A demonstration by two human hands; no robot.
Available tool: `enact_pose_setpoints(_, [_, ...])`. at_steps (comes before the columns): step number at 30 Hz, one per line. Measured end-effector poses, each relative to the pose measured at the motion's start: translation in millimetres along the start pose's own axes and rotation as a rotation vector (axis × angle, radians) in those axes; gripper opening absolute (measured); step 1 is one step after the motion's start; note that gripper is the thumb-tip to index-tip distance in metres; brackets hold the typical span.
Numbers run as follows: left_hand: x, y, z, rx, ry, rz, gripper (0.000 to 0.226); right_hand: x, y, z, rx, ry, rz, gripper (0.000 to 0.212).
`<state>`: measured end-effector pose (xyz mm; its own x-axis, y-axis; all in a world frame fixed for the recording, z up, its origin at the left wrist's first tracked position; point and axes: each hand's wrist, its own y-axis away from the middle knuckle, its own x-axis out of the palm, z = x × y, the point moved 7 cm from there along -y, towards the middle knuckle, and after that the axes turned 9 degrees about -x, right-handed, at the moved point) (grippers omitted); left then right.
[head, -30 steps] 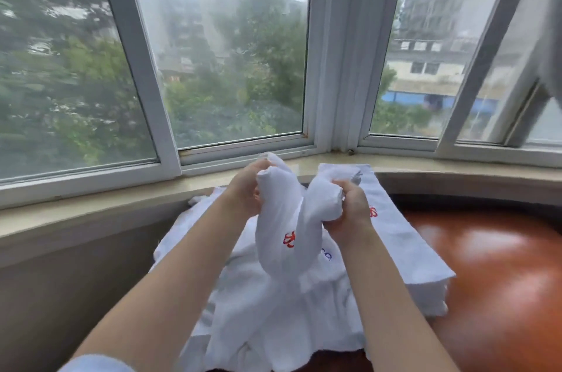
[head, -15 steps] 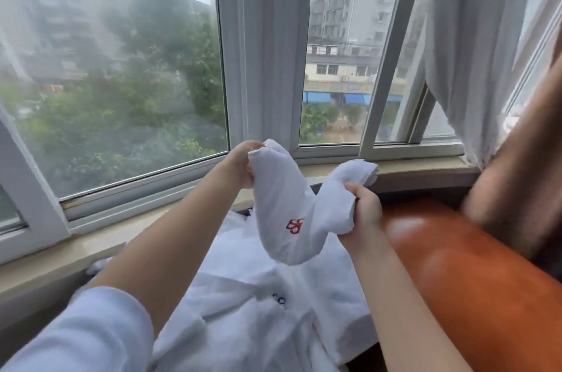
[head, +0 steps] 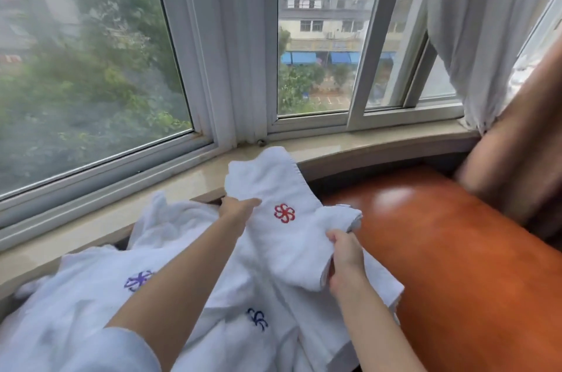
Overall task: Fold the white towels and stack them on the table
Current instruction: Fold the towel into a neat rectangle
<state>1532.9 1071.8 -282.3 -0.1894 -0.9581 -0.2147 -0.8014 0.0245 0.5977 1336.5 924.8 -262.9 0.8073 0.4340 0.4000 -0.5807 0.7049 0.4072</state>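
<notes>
Lowered since earlier, red-logo towel [head: 282, 228] now lies spread over the loose towel pile [head: 91, 295]. Left hand [head: 237, 207] pinches its left edge, right hand [head: 345, 259] grips its right fold, beside orange table [head: 471, 265].

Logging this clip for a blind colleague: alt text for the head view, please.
Both hands hold up a white towel with a red flower emblem, the left hand at its left edge, the right hand at its right, above a heap of white towels on an orange-brown table by a window.
</notes>
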Motion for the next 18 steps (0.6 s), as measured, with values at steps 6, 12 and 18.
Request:
enact_pose_setpoints(6, [-5,15,-11,0.145,0.179,0.002,0.015,-8,12,66,-0.398,-0.081,-0.017,0.038])
enact_pose_setpoints(12, [9,41,54,-0.201,0.374,0.165,0.019,-88,32,7,-0.199,0.262,-0.356,0.042])
enact_pose_setpoints(18, [10,67,45,-0.073,0.343,0.193,0.043,-78,39,19,-0.342,0.31,-0.101,0.061])
